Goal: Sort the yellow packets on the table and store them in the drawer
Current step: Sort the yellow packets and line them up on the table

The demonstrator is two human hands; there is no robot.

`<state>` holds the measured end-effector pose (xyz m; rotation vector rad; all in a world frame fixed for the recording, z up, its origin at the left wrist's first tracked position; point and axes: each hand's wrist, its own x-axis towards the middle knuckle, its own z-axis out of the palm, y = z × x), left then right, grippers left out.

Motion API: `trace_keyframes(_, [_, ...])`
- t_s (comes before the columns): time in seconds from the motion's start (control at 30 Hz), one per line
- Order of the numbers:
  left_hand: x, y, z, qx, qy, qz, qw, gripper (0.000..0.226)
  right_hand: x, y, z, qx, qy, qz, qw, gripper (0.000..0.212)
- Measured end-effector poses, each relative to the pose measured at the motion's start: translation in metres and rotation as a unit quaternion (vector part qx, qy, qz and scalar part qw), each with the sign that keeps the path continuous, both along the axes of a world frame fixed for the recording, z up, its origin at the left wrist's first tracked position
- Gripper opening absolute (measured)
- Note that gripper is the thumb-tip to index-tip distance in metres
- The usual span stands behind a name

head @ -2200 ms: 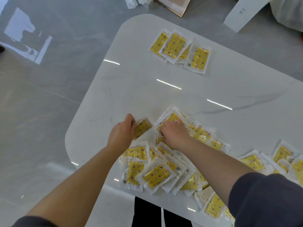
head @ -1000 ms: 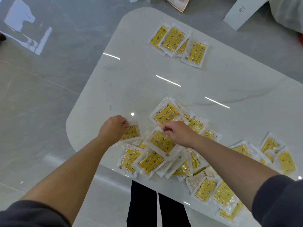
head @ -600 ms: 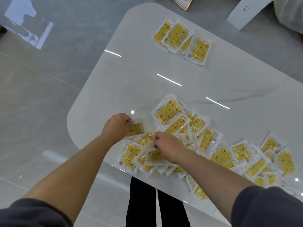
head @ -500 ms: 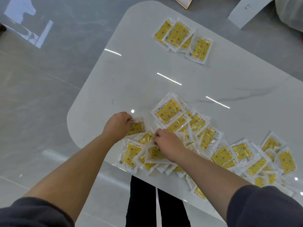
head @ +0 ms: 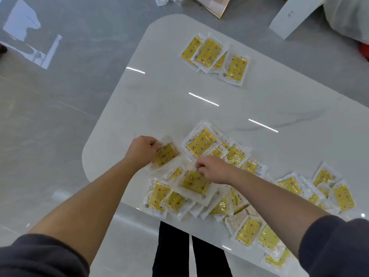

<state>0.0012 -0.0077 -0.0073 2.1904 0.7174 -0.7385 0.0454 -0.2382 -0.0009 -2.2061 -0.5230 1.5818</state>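
1. Yellow packets [head: 201, 143]: loose overlapping heap along the near edge of the white tabletop [head: 199, 108]; it runs on rightward as a scattered trail [head: 331, 192]; a few near the front edge lie pale side up.
2. far group [head: 215, 56]: about four packets, overlapped, well apart from the heap toward the far edge; looks like a set already put aside, judgement only.
3. left hand [head: 142, 149]: fingers curled onto the corner of the left packet [head: 165, 154] at the heap's left end; whether it lies flat or is just lifted, cannot tell.
4. right hand [head: 213, 168]: fingers bunched, pinching the top edge of the centre packet [head: 194, 183]; that packet lies over others in the heap.
5. step in hand: sorting, picking single packets out of the heap; both hands busy, one packet each.
6. progress: early, by my read; most packets unsorted; only the far group appears separated; nothing stored.
7. drawer: not in view; its place unknown from here; the whole storing step is left.
8. left to do: work through heap and trail, gather the sorted sets, carry them to the drawer.
9. risk: slippery overlapping wrappers; neighbours may drag along or slide off the near edge.
10. around: glossy grey floor [head: 50, 116]; white board [head: 295, 15] beyond the far corner; dark trouser legs [head: 173, 252] below the near edge.
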Motion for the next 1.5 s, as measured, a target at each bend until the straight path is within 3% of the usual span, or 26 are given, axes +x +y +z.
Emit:
trace_keyframes(0.13, [0.048,-0.008,0.006,-0.028,-0.017,0.067,0.997,0.033,0.064,-0.029,0.023,0.017,-0.078,-0.168,0.982,0.022])
trace_keyframes(0.27, [0.109,-0.035,0.005,-0.078,-0.058,0.109,0.989,0.028,0.13,-0.06,0.01,0.05,-0.106,-0.344,0.932,0.023])
trace_keyframes(0.4, [0.173,-0.065,0.002,-0.131,-0.108,0.162,0.972,0.023,0.184,-0.081,-0.009,0.144,-0.055,-0.546,0.824,0.028])
trace_keyframes(0.53, [0.229,-0.093,-0.005,-0.186,-0.119,0.23,0.948,0.017,0.225,-0.094,-0.024,0.25,0.006,-0.7,0.67,0.032])
trace_keyframes(0.6, [0.255,-0.109,-0.008,-0.203,-0.114,0.259,0.937,0.023,0.241,-0.1,-0.039,0.268,0.027,-0.75,0.604,0.029])
trace_keyframes(0.67, [0.277,-0.125,-0.014,-0.199,-0.106,0.289,0.93,0.029,0.251,-0.107,-0.057,0.239,0.029,-0.787,0.568,0.028])
trace_keyframes(0.73, [0.291,-0.137,-0.026,-0.182,-0.103,0.311,0.927,0.03,0.255,-0.113,-0.074,0.171,0.008,-0.796,0.581,0.028])
trace_keyframes(0.8, [0.298,-0.145,-0.039,-0.171,-0.097,0.318,0.927,0.018,0.255,-0.117,-0.085,0.118,-0.011,-0.787,0.605,0.029])
trace_keyframes(0.87, [0.301,-0.151,-0.048,-0.14,-0.097,0.318,0.933,0.026,0.256,-0.12,-0.09,0.084,-0.025,-0.77,0.632,0.031])
trace_keyframes(1.07, [0.31,-0.154,-0.047,-0.024,-0.135,0.213,0.967,0.038,0.265,-0.134,-0.081,-0.04,-0.202,-0.569,0.796,0.026])
trace_keyframes(1.17, [0.313,-0.153,-0.043,0.009,-0.147,0.195,0.97,0.034,0.273,-0.14,-0.071,-0.039,-0.279,-0.508,0.814,0.016])
trace_keyframes(1.33, [0.305,-0.166,-0.046,0.01,-0.119,0.152,0.981,0.025,0.296,-0.138,-0.068,-0.032,-0.27,-0.487,0.83,0.023])
trace_keyframes(1.43, [0.289,-0.175,-0.051,0.084,-0.152,0.073,0.982,0.048,0.296,-0.135,-0.07,-0.058,-0.255,-0.462,0.848,0.013])
trace_keyframes(1.5, [0.274,-0.178,-0.055,0.136,-0.173,-0.03,0.975,0.067,0.288,-0.136,-0.07,-0.082,-0.248,-0.42,0.869,0.008])
